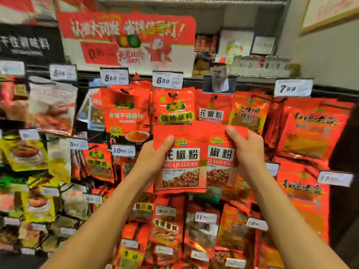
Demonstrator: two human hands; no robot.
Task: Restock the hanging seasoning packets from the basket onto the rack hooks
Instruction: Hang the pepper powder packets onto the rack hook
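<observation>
Hands raised before the rack: left hand (155, 152) grips one red pepper-powder packet (182, 162), right hand (246, 150) grips a second packet (219, 162) overlapping it, just below the matching hung packets (212, 109). Neither is hooked yet; basket unseen.

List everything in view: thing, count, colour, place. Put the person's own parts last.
held packets: two, red with white label bands, overlapping, raised in front of the rack's middle.
matching hanging packet: one visible at the front, red, on the top row just above the held ones.
other hanging packets: many, mostly red, some yellow at far left, filling the rack.
price tags: many, white, clipped on the hook ends.
promo sign: one, red and white, above the rack.
wall: grey, at right.
left hand: grips the front packet's left edge.
right hand: grips the rear packet's right edge.
</observation>
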